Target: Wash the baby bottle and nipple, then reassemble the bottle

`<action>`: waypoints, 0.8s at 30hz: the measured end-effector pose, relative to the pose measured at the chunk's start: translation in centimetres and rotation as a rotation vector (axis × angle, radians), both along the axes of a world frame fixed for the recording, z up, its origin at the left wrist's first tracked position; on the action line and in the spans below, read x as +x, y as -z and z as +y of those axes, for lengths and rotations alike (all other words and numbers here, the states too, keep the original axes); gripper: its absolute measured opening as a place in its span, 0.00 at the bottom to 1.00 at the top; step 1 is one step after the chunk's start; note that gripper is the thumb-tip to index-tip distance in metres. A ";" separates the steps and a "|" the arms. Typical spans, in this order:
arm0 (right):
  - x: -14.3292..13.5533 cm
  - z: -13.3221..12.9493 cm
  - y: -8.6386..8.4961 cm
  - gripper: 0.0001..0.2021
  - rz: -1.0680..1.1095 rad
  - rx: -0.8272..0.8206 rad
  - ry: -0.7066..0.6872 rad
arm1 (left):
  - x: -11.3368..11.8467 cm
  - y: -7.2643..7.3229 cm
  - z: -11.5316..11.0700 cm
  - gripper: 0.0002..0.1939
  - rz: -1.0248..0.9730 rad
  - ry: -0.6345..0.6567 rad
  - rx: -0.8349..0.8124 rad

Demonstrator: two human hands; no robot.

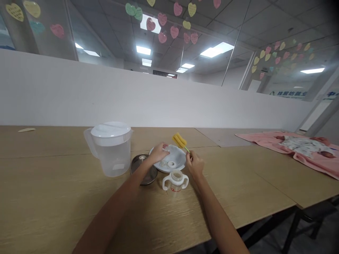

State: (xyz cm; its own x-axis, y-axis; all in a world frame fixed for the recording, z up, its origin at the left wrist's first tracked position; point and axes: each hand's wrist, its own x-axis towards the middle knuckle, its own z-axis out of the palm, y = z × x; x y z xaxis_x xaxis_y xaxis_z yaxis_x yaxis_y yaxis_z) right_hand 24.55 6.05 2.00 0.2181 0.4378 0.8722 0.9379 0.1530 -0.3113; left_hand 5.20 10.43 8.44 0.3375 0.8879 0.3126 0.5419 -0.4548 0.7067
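My right hand (pixel 195 164) is closed around the thin green handle of a sponge bottle brush (pixel 180 140), its yellow head raised over the right rim of a white bowl (pixel 180 155). Over the bowl's left side reaches my left hand (pixel 159 153), fingers and thumb apart, with nothing plainly held. A white bottle ring (pixel 172 165) and a clear piece lie in the bowl. Just in front stands an uncapped clear baby bottle (pixel 175 184) with two white handles and red lettering. Partly behind my left forearm is a dark metal tray (pixel 149 177) holding a small pale part.
Left of the tray stands a translucent lidded pitcher (pixel 112 151). A flat pale piece (pixel 27 129) lies at the far left of the wooden table (pixel 66 204). Far right, a baby-like figure (pixel 304 145) lies on a pink cloth (pixel 267 138). A white partition (pixel 159 102) runs behind.
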 end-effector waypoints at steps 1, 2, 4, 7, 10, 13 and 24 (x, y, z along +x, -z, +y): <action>0.1 0.0 0.0 0.16 0.007 0.002 0.010 | -0.2 -0.8 -0.1 0.18 -0.071 -0.010 -0.009; 0.1 0.0 0.0 0.16 0.010 0.008 0.018 | -0.5 -1.6 -0.4 0.18 -0.137 -0.017 -0.013; 0.1 0.0 0.1 0.16 -0.001 0.033 0.023 | -1.0 -3.3 -1.1 0.19 -0.240 -0.013 -0.017; 0.0 -0.1 0.0 0.14 -0.070 0.109 -0.006 | -1.4 -5.1 -2.6 0.19 -0.319 0.024 -0.014; -0.1 -0.6 -0.1 0.12 -0.194 0.204 -0.046 | -1.3 -6.0 -4.0 0.18 -0.287 0.091 0.053; -0.2 -1.2 -0.2 0.11 -0.281 0.276 -0.053 | -1.3 -6.3 -5.1 0.19 -0.078 0.183 0.086; -0.1 -0.3 0.1 0.14 0.109 0.184 0.051 | -5.9 -9.3 -5.9 0.17 0.539 -0.249 0.393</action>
State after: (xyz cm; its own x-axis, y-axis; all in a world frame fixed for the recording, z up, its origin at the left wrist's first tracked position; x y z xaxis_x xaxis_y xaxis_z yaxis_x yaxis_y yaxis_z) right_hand 24.41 5.77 1.91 0.3329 0.2597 0.9065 0.9084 0.1696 -0.3822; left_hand -0.71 4.54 17.75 0.3371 0.8147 0.4719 0.8907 -0.4383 0.1204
